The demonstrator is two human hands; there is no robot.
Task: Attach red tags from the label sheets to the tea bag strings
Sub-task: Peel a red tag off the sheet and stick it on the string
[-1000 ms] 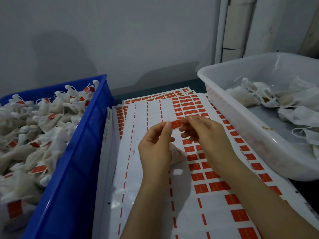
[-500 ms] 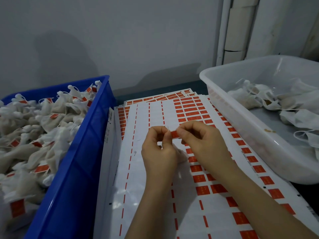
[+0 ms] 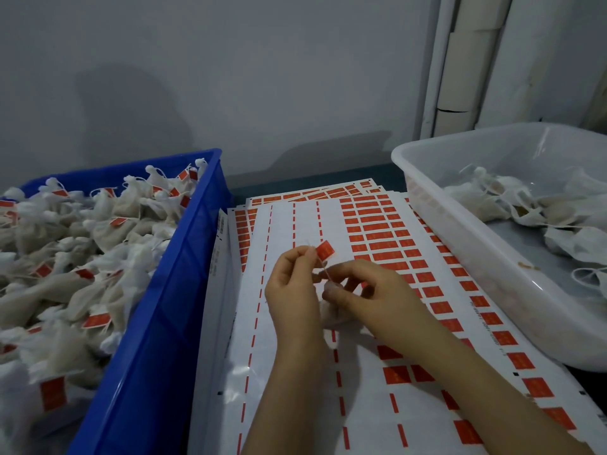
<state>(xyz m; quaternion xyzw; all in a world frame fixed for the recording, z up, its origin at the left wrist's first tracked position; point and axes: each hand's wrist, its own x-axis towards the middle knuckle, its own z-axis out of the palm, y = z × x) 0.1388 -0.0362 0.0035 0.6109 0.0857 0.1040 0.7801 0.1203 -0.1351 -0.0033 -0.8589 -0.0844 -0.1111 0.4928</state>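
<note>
My left hand (image 3: 292, 290) pinches a small red tag (image 3: 325, 250) between thumb and forefinger, the tag standing up above the fingertips. A thin string runs from the tag down to my right hand (image 3: 368, 297), whose fingers are curled and pinch the string just below the tag. A white tea bag (image 3: 330, 315) lies under both hands, mostly hidden by them. Both hands hover over the label sheets (image 3: 377, 238), which carry rows of red tags on the right and stripped white columns on the left.
A blue crate (image 3: 184, 290) on the left is heaped with tagged white tea bags. A translucent white tub (image 3: 460, 244) on the right holds untagged tea bags. The grey wall and a white pipe stand behind.
The hands have come apart a little: the left now holds the tag up alone, and the right has dropped lower onto the string. The view has tilted slightly.
</note>
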